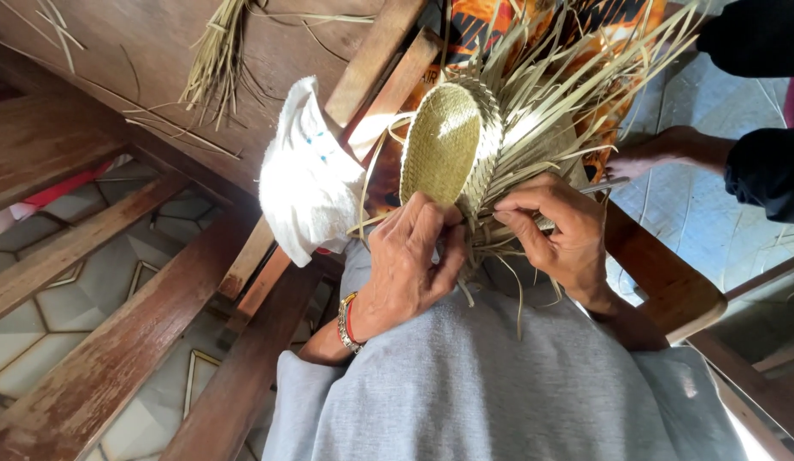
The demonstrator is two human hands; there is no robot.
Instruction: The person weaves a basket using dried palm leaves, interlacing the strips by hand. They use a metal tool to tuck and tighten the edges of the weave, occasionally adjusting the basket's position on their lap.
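Note:
A half-woven basket (444, 141) of pale green-yellow palm strips stands on edge in front of me, its oval base facing up. Many loose strips (576, 81) fan out from its right side. My left hand (410, 260) grips the basket's near rim, and a beaded bracelet sits on that wrist. My right hand (555, 230) pinches strips at the near right edge of the weave. A thin metal blade or tool (606, 183) pokes out past my right hand's fingers.
A white cloth (307, 175) hangs on a wooden chair arm (375, 81) to the left. A bundle of dry strips (213, 55) lies on the wooden bench. Another person's bare foot (662, 149) and dark clothing (768, 171) are at right. Patterned floor tiles show below.

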